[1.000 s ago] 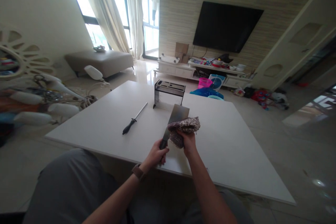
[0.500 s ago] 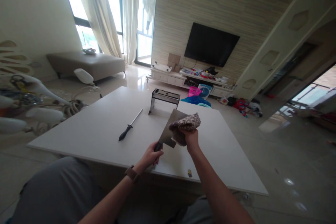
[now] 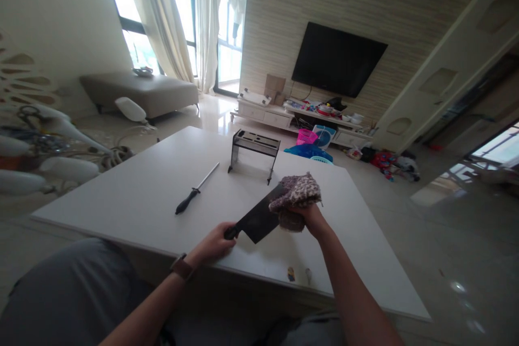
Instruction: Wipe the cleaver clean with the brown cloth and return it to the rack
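My left hand (image 3: 218, 240) is closed around the dark handle of a cleaver (image 3: 259, 218), whose broad blade points up and to the right above the table. A speckled purple-brown cloth (image 3: 298, 193) is bunched in my right hand (image 3: 314, 217) and wraps over the far end of the blade, hiding it. To the left, a honing steel (image 3: 196, 190) with a black handle lies on the white table (image 3: 150, 194). Behind the blade stands a knife block (image 3: 256, 143) with a slotted top and clear sides.
A small yellow sticker (image 3: 291, 273) is near the table's front edge. Beyond the table are a blue bag (image 3: 308, 151), a pink basket (image 3: 307, 136) and a low TV cabinet (image 3: 265, 114). White lamp-like parts (image 3: 73, 169) crowd the floor at left.
The cleaver has swung lower and flatter, its handle moving left. My right hand and the cloth have shifted right along the blade toward its far end. The view has tilted slightly.
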A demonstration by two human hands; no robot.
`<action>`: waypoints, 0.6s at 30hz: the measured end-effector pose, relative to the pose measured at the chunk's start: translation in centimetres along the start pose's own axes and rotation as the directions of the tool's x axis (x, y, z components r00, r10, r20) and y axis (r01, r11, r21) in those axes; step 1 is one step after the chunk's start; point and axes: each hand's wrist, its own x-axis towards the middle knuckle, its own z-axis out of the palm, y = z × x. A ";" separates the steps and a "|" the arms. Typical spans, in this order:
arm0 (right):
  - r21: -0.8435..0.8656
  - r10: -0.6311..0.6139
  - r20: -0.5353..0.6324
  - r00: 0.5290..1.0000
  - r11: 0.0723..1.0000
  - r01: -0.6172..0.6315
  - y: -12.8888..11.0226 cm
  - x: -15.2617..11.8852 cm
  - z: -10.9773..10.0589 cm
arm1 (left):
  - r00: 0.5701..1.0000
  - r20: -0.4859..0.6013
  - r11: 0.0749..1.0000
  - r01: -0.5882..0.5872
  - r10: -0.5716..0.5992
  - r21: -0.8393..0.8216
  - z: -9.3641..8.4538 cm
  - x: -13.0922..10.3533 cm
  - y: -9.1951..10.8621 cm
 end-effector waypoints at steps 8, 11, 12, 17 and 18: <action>-0.021 -0.215 -0.203 0.955 0.976 0.215 2.3 0.0 -0.5 | 0.999 0.002 0.994 -0.036 0.036 0.101 0.2 0.3 -0.3; 0.004 -0.225 -0.310 0.924 0.971 0.238 2.3 0.1 0.5 | 0.999 -0.002 0.996 -0.033 0.034 0.082 0.3 0.3 -0.4; 0.000 -0.219 -0.339 0.915 0.972 0.233 2.1 0.2 0.6 | 1.000 -0.002 0.997 -0.025 0.025 0.073 0.3 0.3 -0.4; -0.061 -0.153 -0.208 0.966 0.988 0.143 0.1 0.2 -1.6 | 0.998 0.014 0.985 -0.061 0.059 0.162 0.0 -0.1 -0.4; -0.076 -0.130 -0.154 0.979 0.990 0.120 -0.3 0.0 -2.2 | 0.996 0.021 0.974 -0.089 0.087 0.208 0.0 -0.1 -0.4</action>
